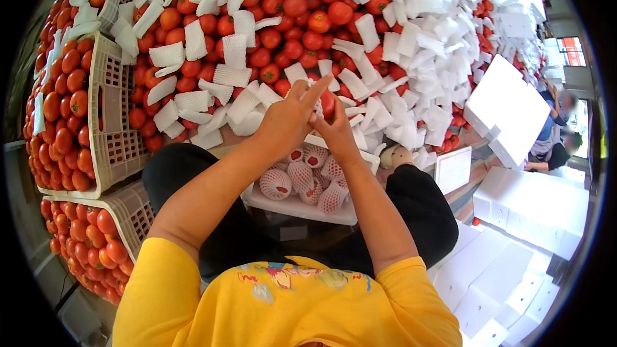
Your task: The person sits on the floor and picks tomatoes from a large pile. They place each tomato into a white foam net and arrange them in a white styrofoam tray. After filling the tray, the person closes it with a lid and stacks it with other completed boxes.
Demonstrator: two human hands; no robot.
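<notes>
My left hand (288,118) and my right hand (336,130) meet just beyond a white foam box (308,213). Between them is a red tomato (327,104) with a white foam net sleeve (316,106) partly around it; the fingers of both hands touch it. Several tomatoes in foam net sleeves (275,184) lie in the box between my legs. Past my hands spreads a large heap of bare red tomatoes (294,6), with many flat white foam sleeves (195,40) scattered over it.
Plastic crates (113,115) full of tomatoes stand along the left. Loose foam sleeves (419,33) lie thick at the upper right. White foam boxes (530,205) and a foam lid (453,169) are on the right. Other people (554,154) sit at the far right.
</notes>
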